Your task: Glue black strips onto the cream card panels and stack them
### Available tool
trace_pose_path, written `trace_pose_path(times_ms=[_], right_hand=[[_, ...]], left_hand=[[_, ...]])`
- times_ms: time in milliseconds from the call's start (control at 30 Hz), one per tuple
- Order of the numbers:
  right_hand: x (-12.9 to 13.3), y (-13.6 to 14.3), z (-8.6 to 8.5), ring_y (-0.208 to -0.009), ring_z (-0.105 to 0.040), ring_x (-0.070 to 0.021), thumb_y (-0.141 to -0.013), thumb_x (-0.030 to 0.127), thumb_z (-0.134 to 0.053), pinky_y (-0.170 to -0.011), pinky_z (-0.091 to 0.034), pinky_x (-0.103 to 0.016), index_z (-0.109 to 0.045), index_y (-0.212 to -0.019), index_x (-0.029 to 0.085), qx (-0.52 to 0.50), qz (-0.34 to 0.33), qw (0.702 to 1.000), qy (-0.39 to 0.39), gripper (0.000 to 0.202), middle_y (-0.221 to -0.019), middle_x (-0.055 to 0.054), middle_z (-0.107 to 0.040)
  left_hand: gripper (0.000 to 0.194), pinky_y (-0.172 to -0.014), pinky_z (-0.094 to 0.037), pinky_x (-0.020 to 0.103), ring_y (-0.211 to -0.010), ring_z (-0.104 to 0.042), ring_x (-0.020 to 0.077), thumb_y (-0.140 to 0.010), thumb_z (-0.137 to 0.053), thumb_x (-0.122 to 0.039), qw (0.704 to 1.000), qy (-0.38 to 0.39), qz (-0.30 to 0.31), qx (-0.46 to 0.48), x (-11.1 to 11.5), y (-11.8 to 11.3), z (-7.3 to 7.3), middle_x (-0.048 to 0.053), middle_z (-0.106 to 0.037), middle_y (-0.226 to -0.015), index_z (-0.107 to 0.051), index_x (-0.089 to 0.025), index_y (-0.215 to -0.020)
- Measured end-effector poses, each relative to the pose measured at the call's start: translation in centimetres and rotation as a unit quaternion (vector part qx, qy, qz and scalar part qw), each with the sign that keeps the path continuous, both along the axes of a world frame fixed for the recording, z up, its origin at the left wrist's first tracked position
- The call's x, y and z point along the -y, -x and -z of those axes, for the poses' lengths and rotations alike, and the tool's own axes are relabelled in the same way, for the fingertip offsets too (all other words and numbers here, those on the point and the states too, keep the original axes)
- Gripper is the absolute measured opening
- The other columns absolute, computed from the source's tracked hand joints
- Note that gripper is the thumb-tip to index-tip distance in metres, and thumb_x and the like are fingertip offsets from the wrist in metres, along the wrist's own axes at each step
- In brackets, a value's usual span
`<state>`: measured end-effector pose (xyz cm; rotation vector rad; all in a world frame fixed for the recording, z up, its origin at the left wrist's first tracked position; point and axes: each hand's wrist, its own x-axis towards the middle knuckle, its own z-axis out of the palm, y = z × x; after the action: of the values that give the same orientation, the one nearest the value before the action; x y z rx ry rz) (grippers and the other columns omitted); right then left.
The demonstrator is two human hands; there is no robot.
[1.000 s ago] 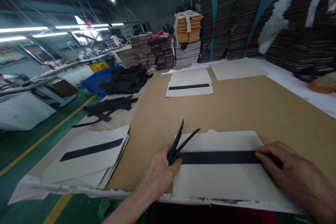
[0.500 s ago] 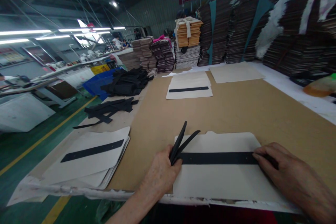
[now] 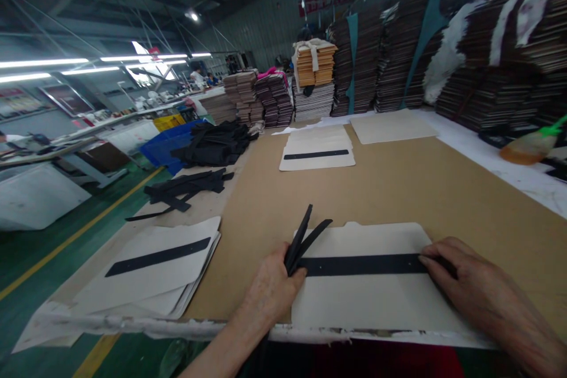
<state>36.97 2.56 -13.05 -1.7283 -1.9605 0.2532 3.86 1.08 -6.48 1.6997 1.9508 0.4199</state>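
Note:
A cream-coloured flat panel [image 3: 367,304] lies at the near edge of the table, with a black strip [image 3: 365,266] laid flat across its middle. My left hand [image 3: 274,277] is closed around a few loose black strips [image 3: 302,243], whose ends stick up past the thumb. It rests over the left end of the strip on the panel. At the other end, my right hand [image 3: 472,286] pinches the strip's right end between thumb and fingers, low against the panel. Small pale dots or holes show near the strip's ends.
Left of me lies a stack of similar panels [image 3: 142,295] with a strip on top. Behind it are loose black strips [image 3: 186,189] and a bigger black heap [image 3: 217,142]. More panels [image 3: 316,162] lie farther back. A bottle of amber liquid [image 3: 527,147] stands right, before tall stacks [image 3: 482,91].
The view has shifted slightly, bringing more of the bottle into sight at the right. Both hands keep the same hold on the strips, and the panel stays in place.

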Motion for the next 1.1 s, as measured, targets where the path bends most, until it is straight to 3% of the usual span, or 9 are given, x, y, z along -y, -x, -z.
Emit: trace_pose_path(times_ms=[100, 200, 300, 433, 533, 667, 767, 933, 1100], right_hand=[[-0.1, 0.2, -0.2, -0.080, -0.063, -0.0208, -0.092, 0.041, -0.040, -0.075, -0.048, -0.036, -0.063, -0.091, 0.025, 0.028, -0.024, 0.999, 0.023, 0.028, -0.095, -0.004, -0.062], [-0.1, 0.8, -1.0, -0.081, -0.064, -0.0205, -0.094, 0.034, -0.036, -0.075, -0.050, -0.036, -0.062, -0.093, 0.024, 0.066, -0.039, 0.997, 0.015, 0.028, -0.097, -0.005, -0.063], [0.4, 1.4, -2.3, -0.078, -0.066, -0.0193, -0.092, 0.019, -0.036, -0.068, -0.052, -0.032, -0.064, -0.095, 0.025, 0.153, -0.053, 0.986, 0.025, 0.029, -0.098, -0.004, -0.064], [1.6, 1.9, -3.2, -0.083, -0.068, -0.0197, -0.080, 0.000, -0.037, -0.064, -0.056, -0.029, -0.064, -0.113, 0.029, 0.257, -0.093, 0.962, 0.000, 0.051, -0.106, -0.004, -0.065], [2.3, 1.8, -2.7, -0.094, -0.066, -0.0234, -0.074, -0.002, -0.042, -0.069, -0.060, -0.032, -0.061, -0.122, 0.027, 0.296, -0.122, 0.946, -0.059, 0.059, -0.112, -0.007, -0.064], [2.5, 1.9, -1.5, -0.090, -0.066, -0.0262, -0.070, -0.002, -0.046, -0.060, -0.062, -0.033, -0.062, -0.124, 0.019, 0.341, -0.124, 0.926, -0.102, 0.060, -0.108, -0.010, -0.066], [2.4, 2.0, -0.6, -0.088, -0.065, -0.0258, -0.068, -0.002, -0.046, -0.056, -0.062, -0.032, -0.063, -0.121, 0.017, 0.347, -0.123, 0.920, -0.134, 0.060, -0.105, -0.011, -0.067], [1.9, 1.4, 0.8, -0.091, -0.065, -0.0270, -0.062, 0.000, -0.048, -0.071, -0.062, -0.038, -0.065, -0.114, 0.017, 0.331, -0.156, 0.901, -0.232, 0.057, -0.108, -0.010, -0.069], [1.6, 0.2, 1.4, -0.086, -0.067, -0.0251, -0.068, 0.011, -0.052, -0.059, -0.059, -0.033, -0.064, -0.113, 0.023, 0.320, -0.201, 0.886, -0.268, 0.048, -0.105, -0.005, -0.072]], left_hand=[[0.019, -0.078, -0.044, 0.030, -0.091, -0.061, 0.0211, -0.078, -0.062, -0.018, 0.999, -0.035, 0.012, -0.039, 0.3, -0.2, 0.2, 0.006, -0.063, -0.097, -0.057, -0.018, -0.096], [0.014, -0.079, -0.044, 0.029, -0.091, -0.062, 0.0208, -0.080, -0.058, -0.010, 0.995, -0.050, 0.055, -0.065, 0.7, -0.8, 0.1, 0.005, -0.063, -0.097, -0.058, -0.020, -0.089], [0.030, -0.082, -0.046, 0.029, -0.095, -0.064, 0.0207, -0.076, -0.053, -0.002, 0.991, -0.045, 0.101, -0.075, 1.2, -1.1, -0.1, 0.003, -0.065, -0.100, -0.062, -0.023, -0.095], [0.063, -0.089, -0.049, 0.029, -0.098, -0.065, 0.0176, -0.069, -0.045, 0.005, 0.975, -0.019, 0.185, -0.122, 1.3, -0.8, 0.2, 0.001, -0.061, -0.114, -0.061, -0.031, -0.118], [0.078, -0.085, -0.054, 0.035, -0.090, -0.068, 0.0197, -0.066, -0.042, 0.004, 0.954, 0.000, 0.237, -0.181, 1.3, -0.6, 0.7, 0.002, -0.057, -0.119, -0.051, -0.035, -0.133], [0.079, -0.075, -0.058, 0.044, -0.080, -0.069, 0.0233, -0.066, -0.039, 0.002, 0.935, 0.007, 0.258, -0.245, 1.3, -0.5, 0.9, 0.006, -0.053, -0.126, -0.047, -0.034, -0.137], [0.074, -0.078, -0.058, 0.042, -0.084, -0.070, 0.0228, -0.067, -0.041, 0.000, 0.938, 0.007, 0.264, -0.226, 1.3, -0.4, 0.2, 0.005, -0.053, -0.125, -0.050, -0.034, -0.133], [0.069, -0.082, -0.058, 0.044, -0.091, -0.070, 0.0264, -0.071, -0.043, -0.003, 0.924, 0.035, 0.301, -0.235, 1.2, -0.4, -1.2, 0.007, -0.051, -0.132, -0.049, -0.031, -0.133], [0.058, -0.085, -0.057, 0.036, -0.100, -0.068, 0.0260, -0.083, -0.046, -0.012, 0.911, 0.019, 0.334, -0.241, 1.1, 0.2, -1.1, 0.007, -0.056, -0.131, -0.046, -0.033, -0.137]])
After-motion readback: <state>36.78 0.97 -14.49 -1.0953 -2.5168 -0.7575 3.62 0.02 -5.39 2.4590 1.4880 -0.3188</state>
